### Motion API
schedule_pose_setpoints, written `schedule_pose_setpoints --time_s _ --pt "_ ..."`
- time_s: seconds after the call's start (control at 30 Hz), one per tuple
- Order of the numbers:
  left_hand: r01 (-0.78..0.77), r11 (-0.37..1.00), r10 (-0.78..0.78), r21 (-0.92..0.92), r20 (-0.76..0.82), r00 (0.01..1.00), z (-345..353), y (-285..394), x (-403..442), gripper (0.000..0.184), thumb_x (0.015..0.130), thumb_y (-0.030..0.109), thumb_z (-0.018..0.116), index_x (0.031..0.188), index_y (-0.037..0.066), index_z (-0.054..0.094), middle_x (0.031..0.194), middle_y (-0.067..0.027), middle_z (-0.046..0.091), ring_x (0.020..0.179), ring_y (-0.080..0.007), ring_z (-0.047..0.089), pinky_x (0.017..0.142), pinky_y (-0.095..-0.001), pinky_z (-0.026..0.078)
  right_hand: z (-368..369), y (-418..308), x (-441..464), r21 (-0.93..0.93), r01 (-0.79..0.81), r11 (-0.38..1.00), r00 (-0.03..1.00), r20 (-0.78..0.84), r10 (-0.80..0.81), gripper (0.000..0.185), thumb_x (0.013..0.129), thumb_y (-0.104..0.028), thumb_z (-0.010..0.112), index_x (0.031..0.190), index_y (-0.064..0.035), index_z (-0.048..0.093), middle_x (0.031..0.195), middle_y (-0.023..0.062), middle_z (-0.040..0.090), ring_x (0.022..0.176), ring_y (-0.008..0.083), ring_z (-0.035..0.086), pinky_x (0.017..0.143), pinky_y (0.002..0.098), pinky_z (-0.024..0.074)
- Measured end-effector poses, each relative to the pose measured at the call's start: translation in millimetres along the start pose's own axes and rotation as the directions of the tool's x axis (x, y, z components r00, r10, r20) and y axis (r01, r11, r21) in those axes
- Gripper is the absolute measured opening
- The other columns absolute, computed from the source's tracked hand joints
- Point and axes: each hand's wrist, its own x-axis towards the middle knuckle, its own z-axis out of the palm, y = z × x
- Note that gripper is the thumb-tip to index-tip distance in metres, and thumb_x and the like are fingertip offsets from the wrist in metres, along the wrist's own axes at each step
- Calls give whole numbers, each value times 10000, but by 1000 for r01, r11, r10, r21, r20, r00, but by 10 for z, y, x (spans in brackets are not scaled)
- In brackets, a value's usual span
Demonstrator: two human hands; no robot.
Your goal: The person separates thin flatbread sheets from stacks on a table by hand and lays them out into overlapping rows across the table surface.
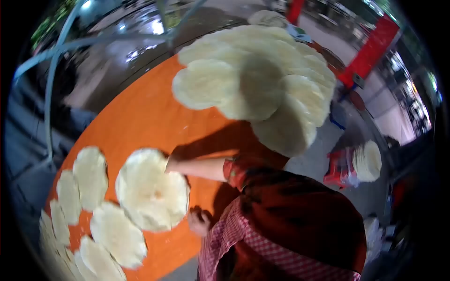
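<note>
A large round of thin pale dough (152, 192), thicker at its rim and with a small brownish spot near its middle, lies on the orange table (140, 114). My right hand (172, 164) reaches across from a red sleeve and touches the round's upper right edge; its fingers are blurred and partly hidden. Beside the lower right rim, a little apart from it, is my left hand (200, 221) with curled fingers; whatever they hold, if anything, is hidden. Single dough rounds (118, 234) lie left of and below the large one, several overlapping.
Many overlapping pale rounds (206, 84) cover the table's far end, partly in shadow. Right of the table, a stack of rounds (367, 161) sits by a red stool (341, 167). Metal bars (54, 93) stand at upper left, a red post (370, 51) at upper right.
</note>
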Motion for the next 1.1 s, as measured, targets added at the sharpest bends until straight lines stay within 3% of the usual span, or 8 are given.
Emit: schedule_pose_setpoints --time_s 0.23,0.33,0.43,0.63,0.67,0.77,0.97,1.1 --pt "-35 984 44 -172 50 998 -130 -125 -46 67 785 89 623 777 48 571 772 -115 589 786 -286 592 705 -378 491 260 -1292 -21 -140 564 814 813 266 -518 292 648 -19 659 940 -30 665 867 129 682 823 235 648 736 367 507" --pt "508 258 -394 -822 390 832 -440 -5 71 148 931 131 520 823 40 564 791 -40 580 753 -172 562 706 -323 496 128 -2217 -581 -189 790 583 608 360 -707 286 666 -8 663 950 -35 659 845 110 683 791 208 641 726 339 498" --pt "267 -474 -411 -839 479 776 -924 -129 526 359 959 388 474 1042 52 568 1051 -165 629 979 -301 610 873 -392 510 -301 -2679 -1407 -136 962 239 274 523 -807 254 724 -74 650 969 -29 603 871 122 659 807 153 618 712 325 478" --pt "128 -674 -140 -727 296 945 -1163 -559 860 656 934 513 437 1388 48 347 1394 -187 420 1298 -366 378 1089 -526 314 -1104 -1623 -1904 -128 991 -35 55 635 -770 248 741 61 577 977 -13 597 1148 91 617 1126 288 564 864 373 466" --pt "277 -233 -397 -932 351 848 -1173 -411 757 694 930 550 404 1397 41 340 1408 -148 414 1319 -325 352 1105 -494 300 -1174 -1340 -1800 -277 945 -175 46 642 -766 197 735 49 599 920 -15 585 1152 87 619 1203 307 510 933 406 431" --pt "188 -548 -360 -815 433 827 -1133 -180 764 748 884 641 410 1384 85 384 1389 -126 440 1268 -295 409 1057 -456 371 -1179 -506 -1540 -661 746 74 546 546 -635 428 764 -84 664 1171 -27 545 1323 130 499 1298 305 402 1050 431 327" --pt "136 -589 -349 -796 402 846 -900 -146 820 758 872 691 375 1372 122 394 1306 -126 486 1170 -291 475 1001 -440 419 319 -264 -2026 -292 579 761 729 603 -324 743 780 -369 700 1362 -34 382 1412 193 371 1321 317 350 1081 425 291" --pt "217 -511 -359 -832 436 825 -880 -230 765 719 915 654 313 1386 112 343 1316 -129 454 1161 -315 468 992 -443 420 510 -138 -2094 -365 717 594 676 571 -465 912 741 -440 714 1419 -24 268 1472 222 252 1337 368 303 1081 441 292"
